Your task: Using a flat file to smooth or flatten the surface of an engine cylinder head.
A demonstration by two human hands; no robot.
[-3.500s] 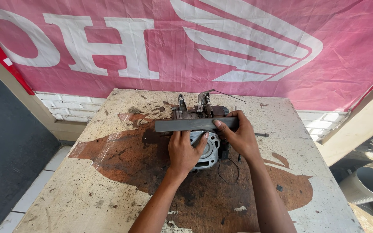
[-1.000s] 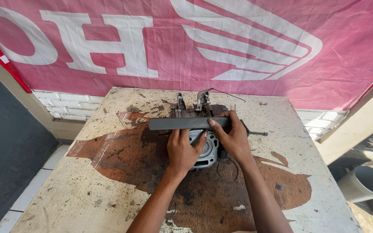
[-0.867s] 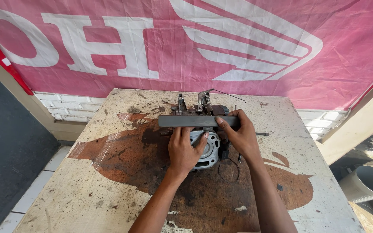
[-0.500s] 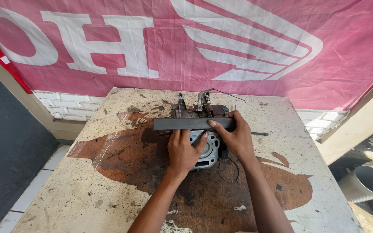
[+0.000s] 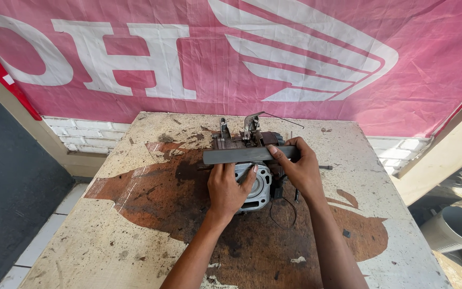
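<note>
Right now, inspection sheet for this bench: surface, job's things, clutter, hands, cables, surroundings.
Surface: worn table, pale paint flaked off, large brown bare patches and dark oily stains.
Job's things: grey metal engine cylinder lying at mid-table; dark flat bar laid across its top.
Clutter: small dark bits and a pale chip on the right side.
Hands: left hand pressed on the cylinder and bar; right hand in a grip on the bar's right end.
Cables: thin wire looping by the cylinder.
Surroundings: pink banner, white brick wall, grey pipe at right.
</note>
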